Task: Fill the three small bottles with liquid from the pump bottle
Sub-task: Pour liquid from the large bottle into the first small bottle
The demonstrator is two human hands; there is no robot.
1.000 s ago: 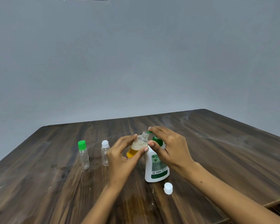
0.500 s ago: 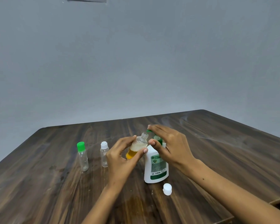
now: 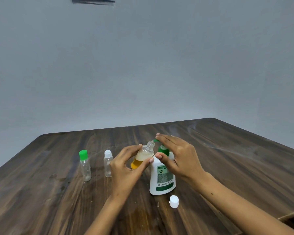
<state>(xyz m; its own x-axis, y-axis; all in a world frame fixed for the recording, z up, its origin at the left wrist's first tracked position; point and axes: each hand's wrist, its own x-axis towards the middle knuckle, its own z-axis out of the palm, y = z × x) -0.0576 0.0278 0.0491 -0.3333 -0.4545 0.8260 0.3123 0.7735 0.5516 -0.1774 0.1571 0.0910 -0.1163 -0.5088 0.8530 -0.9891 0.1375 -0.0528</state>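
- A small white plastic screw cap (image 3: 174, 201) lies loose on the dark wood-grain surface (image 3: 236, 160), low and right of centre in the frame.
- Just above it in the frame stands the white plastic pump bottle with a green label band and green pump head (image 3: 162, 177), upright at the frame's centre.
- The right hand (image 3: 178, 156) lies over the pump head, fingers straight and flat on top, thumb beside the green collar; it curls around nothing.
- The left hand (image 3: 126, 167) grips a small clear plastic bottle, uncapped and partly filled with amber liquid under foam (image 3: 143, 157), tilted so its open neck points at the green spout.
- Left of centre stands a small clear bottle with a white cap (image 3: 108, 163), upright.
- Further left stands a small clear bottle with a green cap (image 3: 85, 165), also upright, apart from its neighbour.
- A plain grey wall (image 3: 143, 65) fills the upper frame.
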